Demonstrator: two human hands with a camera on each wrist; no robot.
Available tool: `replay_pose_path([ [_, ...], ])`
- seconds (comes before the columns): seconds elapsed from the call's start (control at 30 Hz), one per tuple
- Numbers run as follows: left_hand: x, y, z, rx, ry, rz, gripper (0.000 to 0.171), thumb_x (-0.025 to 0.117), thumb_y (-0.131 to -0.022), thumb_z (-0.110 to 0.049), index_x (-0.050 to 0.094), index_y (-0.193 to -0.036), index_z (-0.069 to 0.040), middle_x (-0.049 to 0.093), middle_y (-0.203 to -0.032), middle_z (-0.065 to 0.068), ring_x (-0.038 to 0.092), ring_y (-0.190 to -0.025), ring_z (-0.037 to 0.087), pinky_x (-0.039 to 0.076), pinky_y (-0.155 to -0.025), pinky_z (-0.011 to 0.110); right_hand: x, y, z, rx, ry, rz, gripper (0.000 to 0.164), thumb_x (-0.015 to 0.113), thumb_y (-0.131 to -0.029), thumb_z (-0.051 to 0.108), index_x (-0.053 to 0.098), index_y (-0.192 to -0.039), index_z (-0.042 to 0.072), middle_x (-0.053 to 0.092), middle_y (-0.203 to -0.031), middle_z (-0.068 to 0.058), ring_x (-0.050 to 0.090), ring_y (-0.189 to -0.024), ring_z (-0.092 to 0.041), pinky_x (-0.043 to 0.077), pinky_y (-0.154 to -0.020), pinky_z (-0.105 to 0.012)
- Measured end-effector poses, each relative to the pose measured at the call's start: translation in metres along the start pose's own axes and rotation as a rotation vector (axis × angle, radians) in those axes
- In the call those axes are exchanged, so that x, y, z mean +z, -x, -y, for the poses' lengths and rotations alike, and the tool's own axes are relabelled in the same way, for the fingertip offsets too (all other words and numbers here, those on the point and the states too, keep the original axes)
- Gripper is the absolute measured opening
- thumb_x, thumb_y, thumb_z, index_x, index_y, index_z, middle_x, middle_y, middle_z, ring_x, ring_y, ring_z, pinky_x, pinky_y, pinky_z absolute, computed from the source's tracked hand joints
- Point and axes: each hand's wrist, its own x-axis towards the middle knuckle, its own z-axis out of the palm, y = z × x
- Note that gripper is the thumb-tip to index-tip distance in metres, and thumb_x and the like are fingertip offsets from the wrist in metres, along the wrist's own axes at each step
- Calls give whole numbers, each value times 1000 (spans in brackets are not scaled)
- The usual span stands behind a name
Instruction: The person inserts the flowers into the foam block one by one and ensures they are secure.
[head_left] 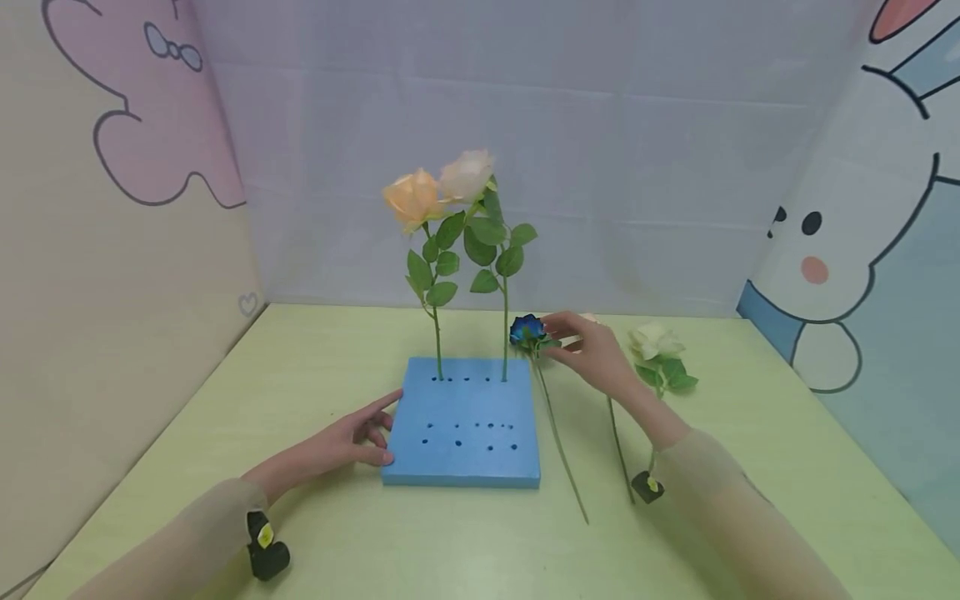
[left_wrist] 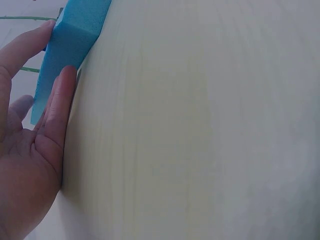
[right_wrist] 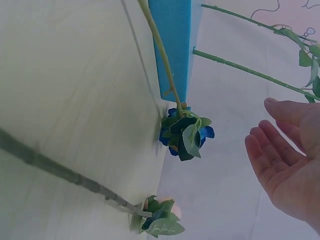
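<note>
Flanking a blue board: one blue rose, bloom at the board's 1 o'clock, stem running toward 5. Hands, two: right hand, at the bloom's 3 to 4 o'clock, thumb and fingers parted, nothing held; left hand, at the board's 9 o'clock, loosely spread, fingertips touching its edge. Peach rose and pale pink rose, upright in board holes toward 11 and 1. White rose, at the blue bloom's 3 o'clock, over the bench. Further rose, partly hidden behind the right hand.
</note>
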Motion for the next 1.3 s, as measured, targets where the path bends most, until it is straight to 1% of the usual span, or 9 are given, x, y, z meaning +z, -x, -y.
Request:
replay_pose_path([
  [0.3,0,1,-1,10,-10,-3,92,72,-90,-23,13,-160,-17,43,-127,17,56,-100,16,46,-84,23,-18,15,-1,54,-1,-51,51,71,-89,7,54,-137,8,64,-129,-16,63,-115,-32,53,-93,-48],
  [0.4,0,0,-1,18,-6,1,92,72,-90,-22,13,-160,-16,42,-126,17,56,-99,14,46,-84,22,-23,20,-4,55,8,-84,52,72,-89,8,54,-138,9,65,-127,-16,64,-113,-32,54,-91,-46],
  [0.47,0,0,0,19,1,3,92,72,-90,-21,13,-160,-16,42,-126,17,56,-99,13,46,-83,22,-26,23,-6,54,26,-111,52,73,-88,9,55,-137,9,66,-126,-15,65,-113,-31,55,-89,-42],
  [0.63,0,0,0,11,4,1,92,72,-90,-22,13,-160,-16,42,-126,17,55,-99,14,46,-83,22,-32,31,-13,53,61,-157,51,73,-88,10,55,-136,7,65,-127,-18,63,-115,-35,55,-88,-44],
  [0.7,0,0,0,7,3,-1,93,73,-89,-22,13,-160,-17,42,-126,17,55,-99,15,47,-83,22,-34,35,-15,52,69,-161,52,73,-88,11,54,-137,5,64,-129,-20,62,-117,-37,54,-88,-48],
  [0.97,1,0,-1,8,5,1,93,73,-89,-22,12,-160,-16,42,-126,17,55,-99,14,47,-82,22,-37,46,-20,107,116,-156,61,76,-87,15,50,-140,4,57,-139,-17,57,-123,-36,52,-93,-50],
  [1.07,0,0,-1,7,3,-2,93,73,-89,-22,13,-160,-17,42,-126,17,55,-99,15,47,-83,22,-38,50,-20,109,129,-156,65,77,-85,14,47,-142,2,53,-142,-19,54,-124,-39,51,-94,-52],
  [1.2,0,0,1,9,1,-2,92,72,-89,-22,13,-160,-18,42,-126,17,55,-100,15,46,-85,22,-39,55,-22,111,125,-146,72,78,-84,11,42,-145,2,47,-145,-22,50,-127,-42,49,-97,-55],
  [1.3,0,-1,2,12,2,1,92,72,-90,-22,13,-160,-18,43,-126,17,56,-99,15,46,-85,22,-41,60,-24,128,111,-125,78,78,-84,14,37,-149,3,42,-149,-22,46,-131,-43,46,-100,-56],
])
